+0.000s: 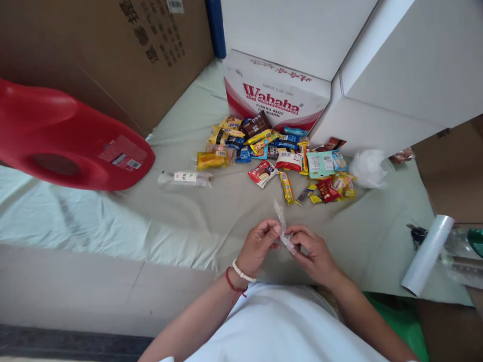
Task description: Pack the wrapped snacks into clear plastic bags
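Note:
Between my two hands is a thin strip of clear crumpled plastic (281, 221), its free end pointing up and away from me. My left hand (260, 244), with a white beaded bracelet and a red cord at the wrist, pinches it between thumb and finger. From the other side my right hand (311, 251) grips the lower part with its fingertips. Beyond the hands lies a heap of wrapped snacks; nearest are a yellow stick packet (286, 188) and a red-and-white cake packet (263, 174). Fingers hide part of the plastic.
A red jug (75, 136) lies at left before a large cardboard box (109, 55). A Wahaha carton (277, 93) stands behind the snacks. A clear packet (184, 178) lies left of them, a white plastic bundle (368, 169) right. A film roll (427, 255) rests at the right edge.

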### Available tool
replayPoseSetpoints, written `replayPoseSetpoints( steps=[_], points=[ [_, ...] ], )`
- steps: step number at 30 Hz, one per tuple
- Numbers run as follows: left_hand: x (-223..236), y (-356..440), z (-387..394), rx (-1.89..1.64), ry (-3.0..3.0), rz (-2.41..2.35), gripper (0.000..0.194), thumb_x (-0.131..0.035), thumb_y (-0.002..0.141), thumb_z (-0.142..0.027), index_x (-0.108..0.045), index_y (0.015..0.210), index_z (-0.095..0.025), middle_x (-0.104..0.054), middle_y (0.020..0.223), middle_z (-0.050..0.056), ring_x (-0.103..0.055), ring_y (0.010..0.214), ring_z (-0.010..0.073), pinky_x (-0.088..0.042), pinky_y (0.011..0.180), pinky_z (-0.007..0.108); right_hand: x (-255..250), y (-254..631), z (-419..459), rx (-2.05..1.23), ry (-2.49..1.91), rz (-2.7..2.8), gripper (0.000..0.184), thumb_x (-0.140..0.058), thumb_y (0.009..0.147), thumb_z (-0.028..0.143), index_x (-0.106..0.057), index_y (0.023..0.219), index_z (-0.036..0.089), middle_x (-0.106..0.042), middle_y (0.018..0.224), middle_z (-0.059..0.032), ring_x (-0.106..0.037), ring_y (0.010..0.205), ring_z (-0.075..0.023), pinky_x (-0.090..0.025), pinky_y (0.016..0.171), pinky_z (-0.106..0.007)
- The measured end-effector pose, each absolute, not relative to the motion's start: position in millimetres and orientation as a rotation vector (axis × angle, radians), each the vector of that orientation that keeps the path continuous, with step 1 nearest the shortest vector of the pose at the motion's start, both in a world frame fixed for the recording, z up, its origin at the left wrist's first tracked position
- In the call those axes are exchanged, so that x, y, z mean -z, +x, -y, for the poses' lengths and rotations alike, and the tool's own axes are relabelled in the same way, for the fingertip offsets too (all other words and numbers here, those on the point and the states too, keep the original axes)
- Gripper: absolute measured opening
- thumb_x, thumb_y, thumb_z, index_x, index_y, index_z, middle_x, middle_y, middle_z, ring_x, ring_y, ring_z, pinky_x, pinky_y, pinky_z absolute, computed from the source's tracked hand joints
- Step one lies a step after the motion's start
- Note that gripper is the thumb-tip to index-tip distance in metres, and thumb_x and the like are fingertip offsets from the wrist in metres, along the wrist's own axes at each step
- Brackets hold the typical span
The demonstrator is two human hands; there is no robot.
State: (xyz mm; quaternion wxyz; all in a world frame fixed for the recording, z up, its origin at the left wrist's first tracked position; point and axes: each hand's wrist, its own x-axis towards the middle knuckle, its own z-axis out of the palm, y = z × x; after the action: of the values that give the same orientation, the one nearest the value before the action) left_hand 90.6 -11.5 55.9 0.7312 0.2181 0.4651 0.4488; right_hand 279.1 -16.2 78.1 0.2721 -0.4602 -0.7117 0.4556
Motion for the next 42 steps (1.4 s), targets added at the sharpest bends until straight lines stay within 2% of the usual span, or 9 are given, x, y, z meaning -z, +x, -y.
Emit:
replayPoseSetpoints(
  steps=[3,7,13,18,21,26,32,36,42],
  points=[
    [-52,96,12,-1.047,0.500,-1.082,0.041,-0.088,0.064,-0.051,-0.069,0.074,-0.016,-0.060,0.067,-0.001,-0.051,0.064,0.0105,-0.044,0.061,0.023,-75,276,22,-1.143,-1.200,2.030,0.013,-0.063,0.093,0.025,-0.070,0.103,0.027,-0.066,0.122,-0.0087,-0.063,0.110,-0.0232,-0.050,0.094,-0.037],
    [-47,97,10,-1.133,0.531,-1.223,0.033,-0.086,0.066,-0.045,-0.069,0.072,-0.017,-0.061,0.065,-0.002,-0.050,0.062,0.0106,-0.041,0.062,0.024,-75,273,25,-1.415,-1.242,1.806,0.028,-0.059,0.098,0.042,-0.067,0.119,0.026,-0.069,0.114,-0.0079,-0.065,0.099,-0.0209,-0.053,0.084,-0.032],
    [-44,103,15,-1.167,0.634,-1.203,0.034,-0.081,0.073,-0.050,-0.068,0.075,-0.018,-0.062,0.068,-0.002,-0.052,0.066,0.0119,-0.042,0.067,0.025,-70,264,18,-1.406,-1.323,1.668,0.024,-0.059,0.097,0.042,-0.069,0.089,0.023,-0.065,0.087,-0.0025,-0.059,0.081,-0.0165,-0.047,0.076,-0.027],
    [-40,106,19,-1.184,0.584,-1.188,0.039,-0.080,0.073,-0.055,-0.066,0.077,-0.019,-0.060,0.070,-0.002,-0.049,0.066,0.0119,-0.040,0.065,0.024,-62,263,18,-1.602,-1.311,1.476,0.028,-0.057,0.097,0.048,-0.066,0.094,0.022,-0.065,0.084,-0.0011,-0.057,0.076,-0.0157,-0.046,0.070,-0.026],
    [-37,105,19,-1.208,0.595,-1.233,0.042,-0.079,0.074,-0.058,-0.064,0.077,-0.018,-0.056,0.069,-0.004,-0.045,0.064,0.0108,-0.037,0.063,0.024,-60,263,19,-1.520,-1.315,1.563,0.021,-0.060,0.096,0.043,-0.066,0.094,0.023,-0.066,0.087,-0.0014,-0.059,0.081,-0.0164,-0.046,0.075,-0.027],
    [-32,104,20,-1.256,0.416,-1.205,0.050,-0.082,0.068,-0.062,-0.059,0.080,-0.019,-0.052,0.068,-0.006,-0.043,0.063,0.0097,-0.036,0.060,0.023,-60,265,19,-1.468,-1.382,1.480,0.023,-0.056,0.098,0.044,-0.062,0.094,0.023,-0.063,0.082,-0.0001,-0.055,0.072,-0.0145,-0.043,0.065,-0.025],
    [-37,108,26,-1.276,0.474,-1.222,0.049,-0.078,0.073,-0.063,-0.057,0.080,-0.020,-0.051,0.069,-0.006,-0.044,0.062,0.0092,-0.037,0.059,0.023,-61,258,19,-1.278,-1.340,1.734,0.018,-0.066,0.093,0.042,-0.067,0.092,0.024,-0.065,0.087,-0.0025,-0.058,0.081,-0.0175,-0.046,0.076,-0.029],
    [-42,106,28,-1.168,0.563,-1.107,0.051,-0.091,0.061,-0.052,-0.062,0.088,-0.019,-0.063,0.082,-0.002,-0.056,0.073,0.0117,-0.045,0.067,0.024,-59,257,16,-1.456,-1.311,1.543,0.028,-0.064,0.093,0.049,-0.064,0.086,0.023,-0.061,0.077,-0.0008,-0.054,0.073,-0.0158,-0.043,0.069,-0.027],
    [-39,89,21,-1.184,0.394,-1.034,0.041,-0.089,0.065,-0.043,-0.056,0.068,-0.018,-0.061,0.065,-0.005,-0.055,0.062,0.0092,-0.048,0.064,0.024,-52,278,14,-1.580,-1.240,0.940,0.033,-0.077,0.081,0.051,-0.060,0.085,0.023,-0.058,0.077,0.0021,-0.053,0.070,-0.0131,-0.046,0.069,-0.026]
  ],
)
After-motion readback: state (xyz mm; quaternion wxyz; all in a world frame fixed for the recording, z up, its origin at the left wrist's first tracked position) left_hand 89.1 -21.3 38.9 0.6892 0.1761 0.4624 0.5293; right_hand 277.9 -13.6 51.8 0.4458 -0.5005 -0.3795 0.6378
